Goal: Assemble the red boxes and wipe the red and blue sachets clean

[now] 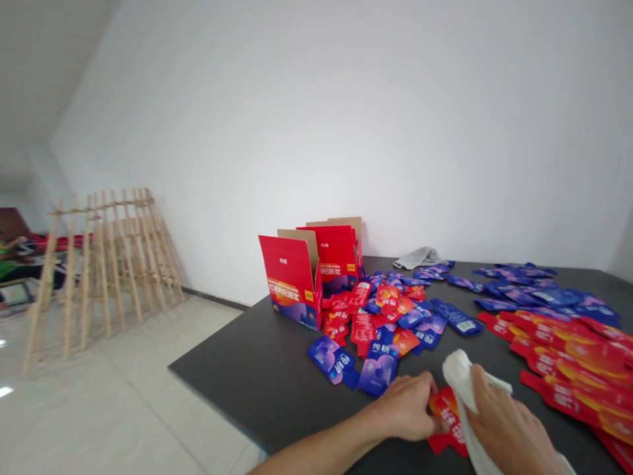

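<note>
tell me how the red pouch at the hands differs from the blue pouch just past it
The red pouch is red, while the blue pouch is blue and violet. The red pouch sits partly hidden by the left hand and the white cloth; the blue pouch lies untouched and fully visible on the table. Both are flat pouches printed with large white characters.

I'm in a bare packing room or small workshop: white walls [346,132], tiled floor [119,389], a dark work table [257,389] spread with printed sachets [558,349], red cartons [291,280] on it, and a wooden lattice frame [106,264] against the wall.
</note>
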Available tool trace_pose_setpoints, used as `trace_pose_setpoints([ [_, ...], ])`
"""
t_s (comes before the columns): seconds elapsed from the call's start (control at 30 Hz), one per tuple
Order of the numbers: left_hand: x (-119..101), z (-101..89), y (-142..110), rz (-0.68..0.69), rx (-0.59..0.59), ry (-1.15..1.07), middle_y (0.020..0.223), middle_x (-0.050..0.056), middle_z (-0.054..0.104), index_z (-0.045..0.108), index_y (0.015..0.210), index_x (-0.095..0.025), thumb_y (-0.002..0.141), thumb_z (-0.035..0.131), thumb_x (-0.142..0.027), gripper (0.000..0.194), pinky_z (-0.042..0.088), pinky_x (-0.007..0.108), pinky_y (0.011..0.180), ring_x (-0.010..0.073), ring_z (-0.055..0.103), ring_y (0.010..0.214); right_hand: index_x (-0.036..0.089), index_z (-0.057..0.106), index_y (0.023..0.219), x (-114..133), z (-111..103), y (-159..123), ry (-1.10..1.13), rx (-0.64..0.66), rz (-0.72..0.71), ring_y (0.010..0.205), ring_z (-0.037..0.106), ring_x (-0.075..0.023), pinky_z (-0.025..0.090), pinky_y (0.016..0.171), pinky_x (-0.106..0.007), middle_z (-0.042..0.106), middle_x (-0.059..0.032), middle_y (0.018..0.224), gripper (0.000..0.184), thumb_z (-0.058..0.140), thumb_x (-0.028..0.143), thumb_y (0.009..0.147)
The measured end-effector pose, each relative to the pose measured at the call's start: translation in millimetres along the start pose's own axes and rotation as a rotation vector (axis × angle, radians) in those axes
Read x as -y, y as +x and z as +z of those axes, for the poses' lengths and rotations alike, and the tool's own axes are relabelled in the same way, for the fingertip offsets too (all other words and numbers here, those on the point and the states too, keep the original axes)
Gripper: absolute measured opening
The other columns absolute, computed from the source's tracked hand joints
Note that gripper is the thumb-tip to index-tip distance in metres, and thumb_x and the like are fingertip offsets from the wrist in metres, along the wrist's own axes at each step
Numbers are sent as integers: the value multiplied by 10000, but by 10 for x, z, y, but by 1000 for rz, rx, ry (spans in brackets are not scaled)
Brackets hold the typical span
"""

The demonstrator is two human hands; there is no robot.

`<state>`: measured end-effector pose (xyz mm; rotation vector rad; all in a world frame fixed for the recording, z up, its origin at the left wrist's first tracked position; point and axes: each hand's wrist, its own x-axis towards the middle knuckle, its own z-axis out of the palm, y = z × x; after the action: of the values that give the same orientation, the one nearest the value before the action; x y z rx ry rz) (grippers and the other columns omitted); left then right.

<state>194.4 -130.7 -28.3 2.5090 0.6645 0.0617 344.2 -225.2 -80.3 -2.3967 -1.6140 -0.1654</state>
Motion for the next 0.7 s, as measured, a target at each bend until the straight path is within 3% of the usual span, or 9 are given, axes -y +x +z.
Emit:
trace_pose_setpoints([
  [0.13,-8,0,-10,92,-45,-40,1004,13,615,476,1076,-251,708,584,-354,397,442,263,699,211,593,897,138,436,1234,0,-11,0,101,37,-111,910,615,-262,446,726,-322,602,-163,1099,445,396,123,791],
  [0.27,-4,-10,7,-20,3,11,952,26,620,485,1042,-222,692,612,-407,416,428,278,683,227,571,883,106,421,1250,-60,-91,16,16,-49,39,833,629,-282,427,684,-329,635,-162,987,467,435,126,784],
  [0.4,-8,-10,24,32,2,-21,1011,24,613,456,1114,-228,715,601,-352,442,423,278,714,209,569,877,166,391,1267,-46,-142,-8,151,22,-147,905,611,-248,407,701,-285,602,-136,1090,495,467,150,778],
  [0.57,-11,1,39,-21,-3,9,947,28,622,481,1065,-208,711,607,-374,410,425,276,687,215,573,855,137,405,1218,13,-205,8,61,21,43,829,623,-260,382,641,-284,623,-139,994,466,486,139,759],
  [0.7,-8,17,44,58,-31,-22,1008,29,617,440,1153,-225,722,605,-348,477,428,276,714,209,580,877,180,391,1213,-34,-227,6,188,64,-213,898,607,-233,379,673,-262,614,-105,1030,444,491,176,780],
])
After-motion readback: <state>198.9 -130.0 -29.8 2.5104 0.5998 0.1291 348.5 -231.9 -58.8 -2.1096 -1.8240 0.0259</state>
